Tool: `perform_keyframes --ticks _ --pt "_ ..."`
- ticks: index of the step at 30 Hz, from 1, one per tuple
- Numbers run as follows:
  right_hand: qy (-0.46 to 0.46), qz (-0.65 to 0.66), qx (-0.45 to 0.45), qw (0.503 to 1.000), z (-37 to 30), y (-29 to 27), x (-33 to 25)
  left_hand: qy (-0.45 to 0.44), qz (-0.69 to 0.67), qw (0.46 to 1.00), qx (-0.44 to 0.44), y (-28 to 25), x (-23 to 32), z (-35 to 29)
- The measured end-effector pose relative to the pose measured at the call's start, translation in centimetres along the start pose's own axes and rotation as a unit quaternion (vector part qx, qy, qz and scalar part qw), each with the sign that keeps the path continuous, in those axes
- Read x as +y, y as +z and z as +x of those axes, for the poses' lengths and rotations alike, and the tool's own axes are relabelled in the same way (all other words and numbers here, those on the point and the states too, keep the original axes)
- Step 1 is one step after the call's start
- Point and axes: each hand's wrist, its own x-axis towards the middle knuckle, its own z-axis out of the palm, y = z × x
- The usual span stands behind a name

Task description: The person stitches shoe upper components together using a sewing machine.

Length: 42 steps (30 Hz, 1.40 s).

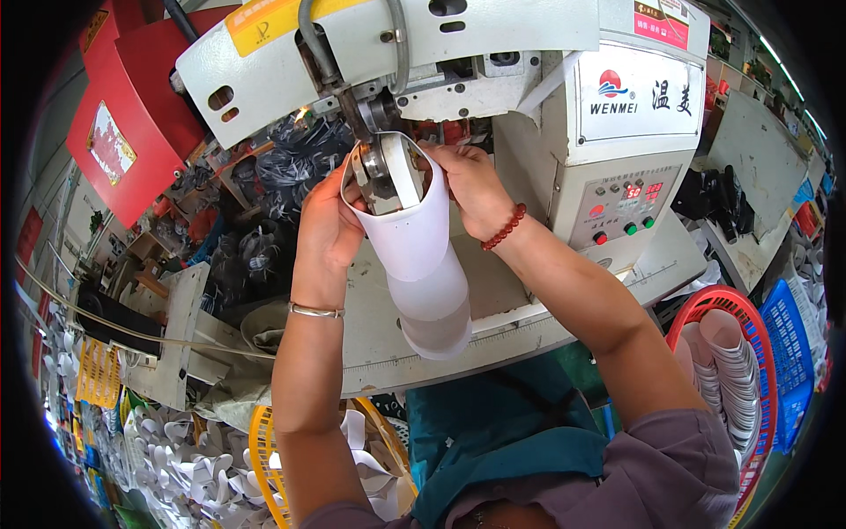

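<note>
A pale machine (533, 176) loomed over a worktable (374, 353), its lit control panel (621, 207) to the worker's right. A red basket (768, 388) of stacked white parts stood at lower right, a yellow basket (263, 450) of loose ones at lower left. Above the table, a white piece (414, 256) hung by its wide mouth, its long axis running from the machine back toward the worker and slightly right. Both hands were on it, neither nearer: the left hand (330, 220) clasped the mouth's left rim, the right hand (476, 181) pinched the right rim. The body lay between the wrists, on the worker's side of the grip. The mouth encircled a metal wheel (374, 160); whether the wheel pressed the wall could not be told.
</note>
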Motion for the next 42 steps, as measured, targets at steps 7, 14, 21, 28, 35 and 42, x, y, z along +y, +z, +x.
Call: perform_keyframes --ticks 7,14,21,28,35,42 --pt "0.021 -0.18 -0.017 0.983 -0.2 -1.6 1.0 -0.041 0.038 0.998 -0.013 -0.1 -0.7 -3.0" --pt "0.026 -0.274 -0.018 0.961 -1.4 -1.8 2.3 0.029 0.117 0.992 0.026 -0.5 -3.5 -4.7" --pt "-0.221 -0.462 -0.073 0.856 -0.5 -3.4 4.9 0.268 0.35 0.895 0.062 -3.0 -5.6 -4.8" --pt "-0.207 -0.372 -0.057 0.903 0.6 -7.6 7.0 0.235 0.438 0.863 0.086 -5.9 -9.4 -11.4" --pt "-0.142 -0.34 -0.008 0.929 -8.7 -7.1 7.9 0.21 0.729 0.514 0.401 -18.0 -9.6 -31.7" --pt "-0.364 -0.336 -0.089 0.864 -16.3 -8.0 10.8 -0.013 0.428 0.666 0.61 -31.9 -12.1 -44.2"
